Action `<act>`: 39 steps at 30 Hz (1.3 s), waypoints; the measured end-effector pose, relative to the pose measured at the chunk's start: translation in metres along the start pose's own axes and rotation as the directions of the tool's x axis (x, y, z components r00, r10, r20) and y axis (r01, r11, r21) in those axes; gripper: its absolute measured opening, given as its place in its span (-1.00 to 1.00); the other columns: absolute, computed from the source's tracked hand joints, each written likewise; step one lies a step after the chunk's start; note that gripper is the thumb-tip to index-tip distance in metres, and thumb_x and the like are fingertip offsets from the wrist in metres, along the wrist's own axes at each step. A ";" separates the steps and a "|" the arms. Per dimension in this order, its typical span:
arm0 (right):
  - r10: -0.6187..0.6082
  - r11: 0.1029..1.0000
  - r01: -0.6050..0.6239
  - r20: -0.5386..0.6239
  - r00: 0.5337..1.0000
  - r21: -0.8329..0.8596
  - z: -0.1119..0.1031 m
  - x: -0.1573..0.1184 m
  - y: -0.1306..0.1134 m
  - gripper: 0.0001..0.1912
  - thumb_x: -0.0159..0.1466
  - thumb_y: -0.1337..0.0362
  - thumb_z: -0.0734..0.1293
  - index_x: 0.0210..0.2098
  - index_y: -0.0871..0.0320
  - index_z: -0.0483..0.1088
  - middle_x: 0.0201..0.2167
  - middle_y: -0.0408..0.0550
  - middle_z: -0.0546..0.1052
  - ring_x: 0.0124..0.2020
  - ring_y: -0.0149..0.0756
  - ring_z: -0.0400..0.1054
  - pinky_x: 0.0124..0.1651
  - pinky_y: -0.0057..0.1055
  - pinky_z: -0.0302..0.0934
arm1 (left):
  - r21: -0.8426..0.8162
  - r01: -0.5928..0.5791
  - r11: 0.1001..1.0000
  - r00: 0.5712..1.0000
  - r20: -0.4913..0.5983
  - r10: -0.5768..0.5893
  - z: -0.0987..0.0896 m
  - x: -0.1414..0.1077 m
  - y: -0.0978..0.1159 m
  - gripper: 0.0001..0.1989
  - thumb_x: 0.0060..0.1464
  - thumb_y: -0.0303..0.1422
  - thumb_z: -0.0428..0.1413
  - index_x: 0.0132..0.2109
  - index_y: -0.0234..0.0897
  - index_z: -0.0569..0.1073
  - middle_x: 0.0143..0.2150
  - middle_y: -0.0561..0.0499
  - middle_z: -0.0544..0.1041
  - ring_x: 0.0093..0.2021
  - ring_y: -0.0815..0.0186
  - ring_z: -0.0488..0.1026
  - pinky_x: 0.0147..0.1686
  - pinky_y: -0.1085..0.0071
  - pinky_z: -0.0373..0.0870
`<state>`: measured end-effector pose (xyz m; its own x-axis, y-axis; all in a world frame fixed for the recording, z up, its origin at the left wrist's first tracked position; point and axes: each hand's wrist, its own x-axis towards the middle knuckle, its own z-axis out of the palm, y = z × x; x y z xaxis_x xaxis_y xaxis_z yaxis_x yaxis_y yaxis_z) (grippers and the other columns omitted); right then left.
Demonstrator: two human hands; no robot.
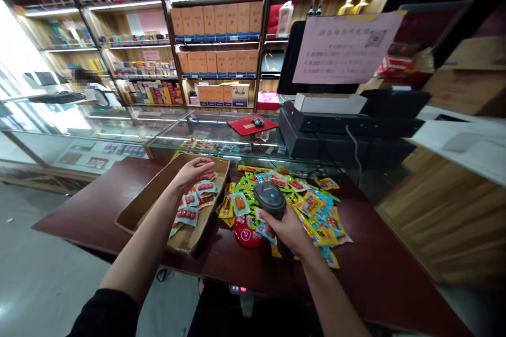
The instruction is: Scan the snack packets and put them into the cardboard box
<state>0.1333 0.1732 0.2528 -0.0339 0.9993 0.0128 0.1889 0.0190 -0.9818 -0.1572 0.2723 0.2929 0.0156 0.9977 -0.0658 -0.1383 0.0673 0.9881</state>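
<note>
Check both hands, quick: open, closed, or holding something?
Left hand: over the cardboard box; grip cannot be told.
Right hand: closed, holding a scanner.

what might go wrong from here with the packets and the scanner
The colourful packets lie loose and overlapping, so the scanner in the right hand, held low over them, might nudge some aside or catch a neighbour's code. The left forearm crosses the cardboard tray, so a bump could shift it and jostle the packets inside.

Blown-out glare at left, stretched blurry edges
</note>
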 end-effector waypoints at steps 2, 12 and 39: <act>0.061 0.998 -0.061 -0.002 0.998 -0.004 -0.011 -0.002 0.001 -0.72 0.09 0.07 0.40 -0.39 0.15 0.37 -0.73 -0.20 0.38 -0.76 -0.41 0.20 -0.69 -0.47 0.12 | 0.034 -0.005 0.999 0.995 0.095 0.002 0.031 0.010 -0.002 -0.59 -0.23 -0.23 0.36 -0.25 -0.34 0.45 -0.33 -0.02 0.49 -0.32 0.34 0.50 -0.37 0.47 0.47; 0.125 0.988 -0.117 -0.076 0.989 0.096 -0.043 -0.011 0.017 -0.69 0.08 0.03 0.41 -0.46 0.12 0.32 -0.77 -0.21 0.37 -0.77 -0.39 0.24 -0.69 -0.47 0.15 | 0.447 -0.094 0.890 0.939 0.337 -0.071 0.116 0.042 -0.061 -0.53 -0.19 -0.05 0.26 -0.22 -0.32 0.50 -0.40 -0.02 0.50 -0.39 0.31 0.45 -0.50 0.44 0.42; 0.094 0.996 -0.094 -0.051 0.994 0.010 -0.038 -0.010 0.033 -0.70 0.16 0.01 0.35 -0.42 0.13 0.35 -0.72 -0.16 0.39 -0.72 -0.35 0.26 -0.63 -0.41 0.20 | 0.657 -0.321 0.682 0.916 0.398 0.048 0.094 0.033 -0.055 -0.78 -0.20 -0.32 0.22 -0.37 -0.26 0.37 -0.49 0.05 0.46 -0.46 0.31 0.43 -0.43 0.42 0.35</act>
<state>0.1774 0.1653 0.2277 0.0340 0.9970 -0.0702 0.1815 -0.0752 -0.9805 -0.0559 0.3012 0.2497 0.4021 0.9146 0.0424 0.5516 -0.2789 0.7861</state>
